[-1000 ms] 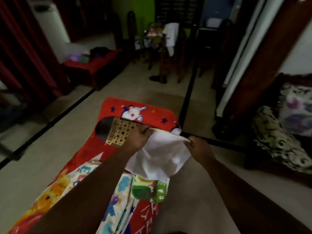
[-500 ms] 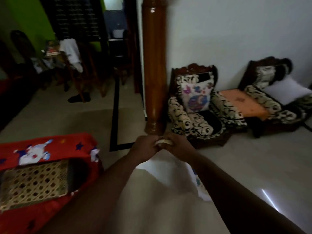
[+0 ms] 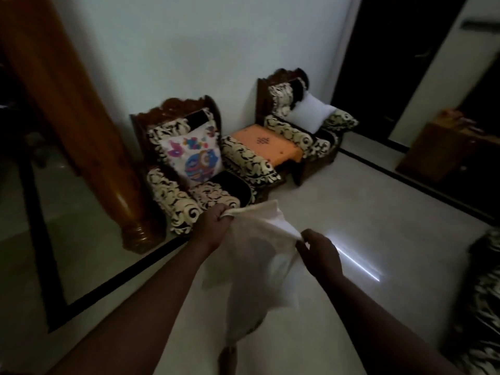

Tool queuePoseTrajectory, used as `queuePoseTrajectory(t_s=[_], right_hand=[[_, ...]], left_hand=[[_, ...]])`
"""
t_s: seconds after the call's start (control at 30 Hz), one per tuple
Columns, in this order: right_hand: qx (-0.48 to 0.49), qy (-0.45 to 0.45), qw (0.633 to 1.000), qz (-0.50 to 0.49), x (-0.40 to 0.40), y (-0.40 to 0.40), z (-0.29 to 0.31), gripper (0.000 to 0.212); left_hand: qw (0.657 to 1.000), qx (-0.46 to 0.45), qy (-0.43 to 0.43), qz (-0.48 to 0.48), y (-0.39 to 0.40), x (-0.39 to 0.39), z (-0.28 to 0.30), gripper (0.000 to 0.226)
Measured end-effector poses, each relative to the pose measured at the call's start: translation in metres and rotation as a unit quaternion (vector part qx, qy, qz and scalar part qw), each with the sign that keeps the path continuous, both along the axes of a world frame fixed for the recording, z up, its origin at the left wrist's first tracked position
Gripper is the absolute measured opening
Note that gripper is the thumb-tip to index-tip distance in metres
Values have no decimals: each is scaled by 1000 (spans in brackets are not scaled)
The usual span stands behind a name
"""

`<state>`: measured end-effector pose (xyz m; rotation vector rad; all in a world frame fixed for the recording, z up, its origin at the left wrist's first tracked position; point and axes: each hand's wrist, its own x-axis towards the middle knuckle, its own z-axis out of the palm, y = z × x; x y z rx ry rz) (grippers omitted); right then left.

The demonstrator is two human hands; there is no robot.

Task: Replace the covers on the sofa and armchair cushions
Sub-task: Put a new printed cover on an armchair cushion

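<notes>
Ahead, armchair – wooden pillar just beside it.

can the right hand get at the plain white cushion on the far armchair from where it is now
Probably not yet. The right hand grips the white cover, and the white cushion sits on the far armchair across open floor; nothing blocks the way, though.

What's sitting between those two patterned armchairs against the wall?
In the head view, a low table under an orange cloth fills the gap between the near armchair and the far armchair. Whether it touches them cannot be told.
</notes>
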<state>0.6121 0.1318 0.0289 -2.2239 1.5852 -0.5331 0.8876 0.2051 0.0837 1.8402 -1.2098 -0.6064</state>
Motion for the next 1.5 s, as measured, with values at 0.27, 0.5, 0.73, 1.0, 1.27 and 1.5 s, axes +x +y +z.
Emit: queuePoseTrajectory(t_s=[0.27,0.5,0.73,1.0,1.27,1.5], right_hand=[[48,-117,990,-58,29,-99,40,7],[-54,-81,995,-12,14,-168,60,21],[-144,146,953,-223,-95,-235,13,33],[126,-73,926,-348,-165,-367,-32,19],[97,-223,967,-76,-112,-499,17,15],[-31,-135,986,-90,-122,-600,28,33]], left_hand=[[973,101,-132,-161,-149,5,-25,94],[829,-46,-418,-368,-264,-68,7,31],[932,-98,-166,-308,-365,-109,13,40],[942,37,-260,-208,-475,-128,-11,42],[856,73,-361,-362,-571,-175,-29,110],[938,7,-100,-333,-698,-221,-9,26]])
